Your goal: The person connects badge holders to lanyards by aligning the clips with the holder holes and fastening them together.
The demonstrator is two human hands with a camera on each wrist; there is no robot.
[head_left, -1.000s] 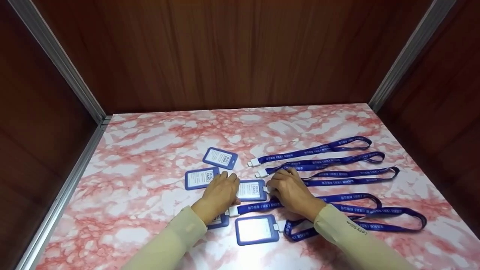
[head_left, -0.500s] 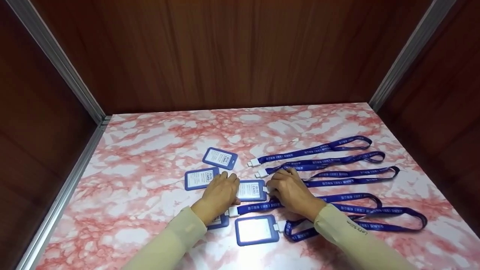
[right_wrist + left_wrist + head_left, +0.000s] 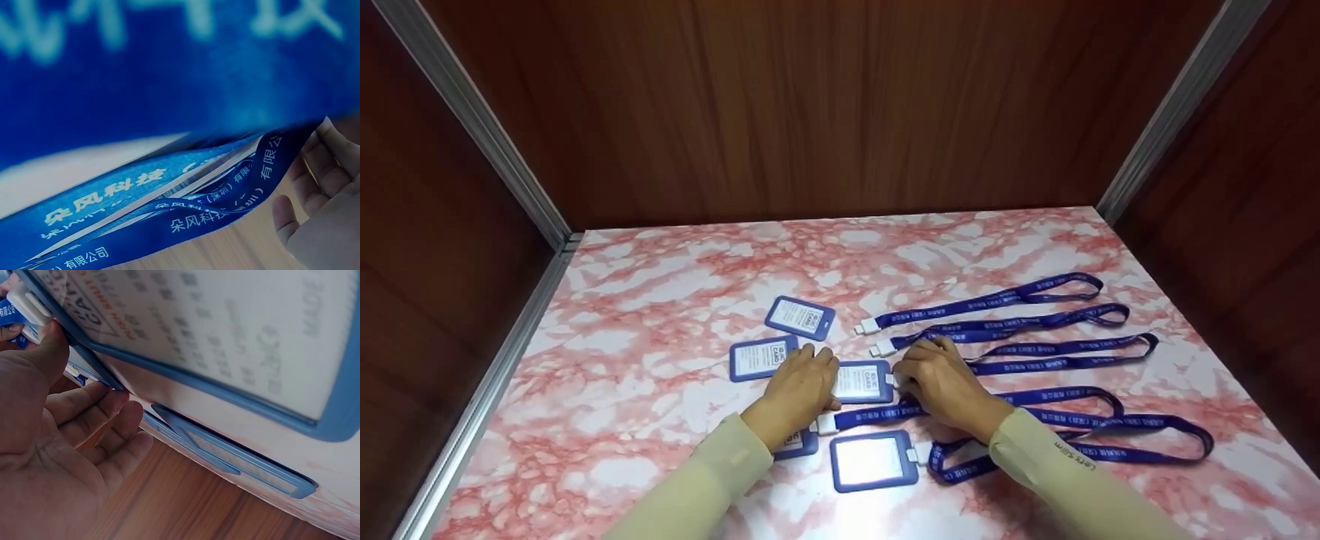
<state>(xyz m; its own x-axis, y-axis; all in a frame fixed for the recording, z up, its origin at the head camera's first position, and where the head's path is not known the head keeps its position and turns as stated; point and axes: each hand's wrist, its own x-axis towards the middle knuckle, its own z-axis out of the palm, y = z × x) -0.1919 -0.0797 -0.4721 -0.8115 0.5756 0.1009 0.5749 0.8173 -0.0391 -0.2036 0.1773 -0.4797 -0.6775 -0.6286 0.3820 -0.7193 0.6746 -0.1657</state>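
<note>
In the head view my left hand (image 3: 802, 384) holds a blue-framed badge holder (image 3: 861, 380) by its left end; in the left wrist view the fingertips meet the edge of that holder (image 3: 101, 371). My right hand (image 3: 943, 381) pinches a white clip (image 3: 896, 381) at the holder's right end, its fingers covering most of it. A blue lanyard (image 3: 1050, 364) printed with white characters runs right from under this hand. The right wrist view has lanyard straps (image 3: 208, 216) filling the foreground, and the right hand (image 3: 323, 197) beside them.
Two badge holders (image 3: 799, 317) (image 3: 763, 358) lie behind the left hand. Another holder (image 3: 796, 444), partly hidden by the left arm, and a glare-lit holder (image 3: 874, 460) have lanyards attached. Two lanyards (image 3: 982, 302) (image 3: 1005, 327) lie at the back right. Wooden panels (image 3: 825, 112) enclose the marbled table (image 3: 660, 300).
</note>
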